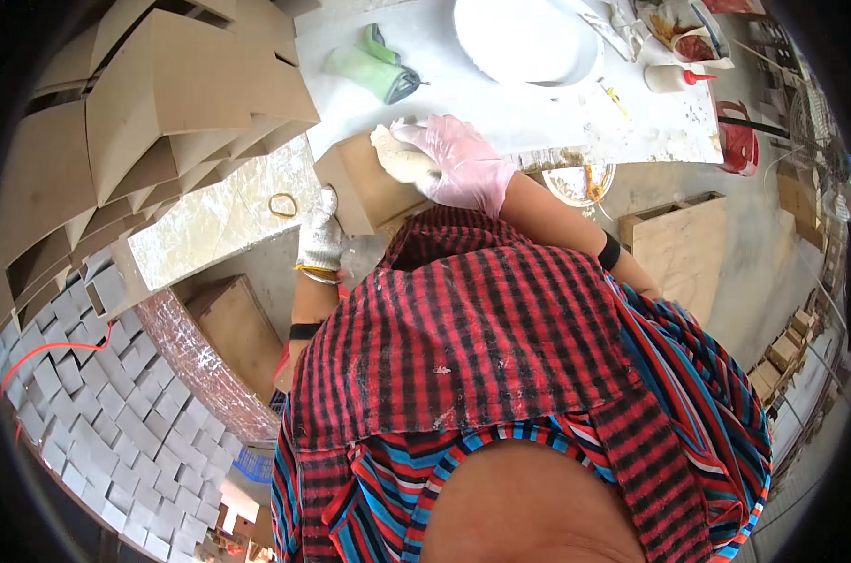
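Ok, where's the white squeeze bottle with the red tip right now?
In the head view, the white squeeze bottle lies on its side at the upper right of the white table, right of the big white round basin and beyond the pink-gloved right hand.

The red checked cloth [463,328] hides the cardboard box's [369,183] lower part.

Small workshop for making cardboard boxes by hand. Stacks of folded brown cardboard boxes [163,103] fill 10 o'clock; more finished boxes [88,394] piled at 8 o'clock. White worktable [538,117] at 12 o'clock carries glue bottle [674,79] and white basin [529,38]. Bare concrete floor, wooden crate [683,249] at 3 o'clock.
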Demonstrator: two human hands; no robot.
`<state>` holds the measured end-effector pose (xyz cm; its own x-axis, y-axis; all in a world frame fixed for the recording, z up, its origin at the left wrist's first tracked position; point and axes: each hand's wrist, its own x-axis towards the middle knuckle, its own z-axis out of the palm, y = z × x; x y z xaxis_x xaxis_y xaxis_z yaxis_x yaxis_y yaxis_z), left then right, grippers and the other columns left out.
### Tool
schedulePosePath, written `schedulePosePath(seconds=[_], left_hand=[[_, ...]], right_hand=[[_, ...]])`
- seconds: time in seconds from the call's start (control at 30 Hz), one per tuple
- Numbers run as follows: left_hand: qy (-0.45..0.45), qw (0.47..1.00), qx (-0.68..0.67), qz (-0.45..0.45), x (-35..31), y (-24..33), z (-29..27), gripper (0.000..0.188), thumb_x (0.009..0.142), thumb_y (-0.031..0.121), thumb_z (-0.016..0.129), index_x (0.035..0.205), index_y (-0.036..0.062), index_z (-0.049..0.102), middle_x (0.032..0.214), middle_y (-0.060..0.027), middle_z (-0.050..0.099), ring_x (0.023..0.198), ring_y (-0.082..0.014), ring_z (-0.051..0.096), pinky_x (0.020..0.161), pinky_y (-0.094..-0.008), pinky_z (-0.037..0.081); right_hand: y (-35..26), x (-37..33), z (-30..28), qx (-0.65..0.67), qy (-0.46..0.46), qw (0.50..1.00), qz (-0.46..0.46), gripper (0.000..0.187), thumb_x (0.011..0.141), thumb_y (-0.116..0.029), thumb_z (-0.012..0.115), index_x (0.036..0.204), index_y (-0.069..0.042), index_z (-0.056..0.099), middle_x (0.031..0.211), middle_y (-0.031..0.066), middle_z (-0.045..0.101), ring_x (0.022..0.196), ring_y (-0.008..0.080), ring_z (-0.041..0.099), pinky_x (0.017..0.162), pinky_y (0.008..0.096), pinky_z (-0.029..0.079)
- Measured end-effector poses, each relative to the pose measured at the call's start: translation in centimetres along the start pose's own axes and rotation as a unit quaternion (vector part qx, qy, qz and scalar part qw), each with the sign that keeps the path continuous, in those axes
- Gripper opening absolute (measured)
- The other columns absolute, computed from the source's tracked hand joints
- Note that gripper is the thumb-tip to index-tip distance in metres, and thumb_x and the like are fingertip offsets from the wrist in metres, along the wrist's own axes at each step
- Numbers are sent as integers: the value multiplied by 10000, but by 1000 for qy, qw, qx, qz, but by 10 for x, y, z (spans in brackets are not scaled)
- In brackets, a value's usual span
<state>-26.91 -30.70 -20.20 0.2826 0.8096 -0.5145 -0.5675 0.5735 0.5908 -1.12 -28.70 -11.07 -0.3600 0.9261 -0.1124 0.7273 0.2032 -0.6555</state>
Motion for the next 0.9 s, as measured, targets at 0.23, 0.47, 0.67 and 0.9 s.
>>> schedulePosePath(seconds=[0.23, 0.47, 0.67, 0.9], left_hand=[[-23, 995, 65, 65, -22, 26, 35, 445, 898, 249, 552, 1259, 14, 442, 1170, -82, 536, 1082, -183, 507, 908, -328, 433], [106, 991, -29, 74, 34, -4, 21, 424, 903, 283, 538, 1235, 30, 467, 1177, -96, 537, 1083, -208, 505, 926, -361, 429], [10, 998, 31, 49, 28, 2, 25, 433, 877, 190, 572, 1256, 20, 452, 1172, -67, 544, 1072, -186, 513, 919, -334, 426], [18, 994, 76, 79, 26, 12, 37, 435, 873, 161, 570, 1267, 19, 451, 1189, -61, 534, 1084, -175, 504, 923, -327, 418]], right_hand=[[-3, 18, 23, 192, -13, 981, 17, 548, 691, 4, 595, 1225, -100, 525, 1139, 129, 558, 1075, 270, 529, 934, 346, 422], [4, 10, -6, 371, 113, 922, -12, 360, 788, -31, 555, 1147, -55, 564, 1080, 117, 607, 987, 233, 584, 909, 301, 442], [41, -4, -23, 320, 206, 923, 57, 319, 797, 33, 535, 1115, 5, 543, 1029, 78, 619, 945, 144, 579, 828, 255, 461], [95, -6, -66, 139, 274, 945, 114, 403, 742, 45, 537, 1139, -26, 545, 976, 92, 635, 816, 166, 601, 764, 234, 474]])
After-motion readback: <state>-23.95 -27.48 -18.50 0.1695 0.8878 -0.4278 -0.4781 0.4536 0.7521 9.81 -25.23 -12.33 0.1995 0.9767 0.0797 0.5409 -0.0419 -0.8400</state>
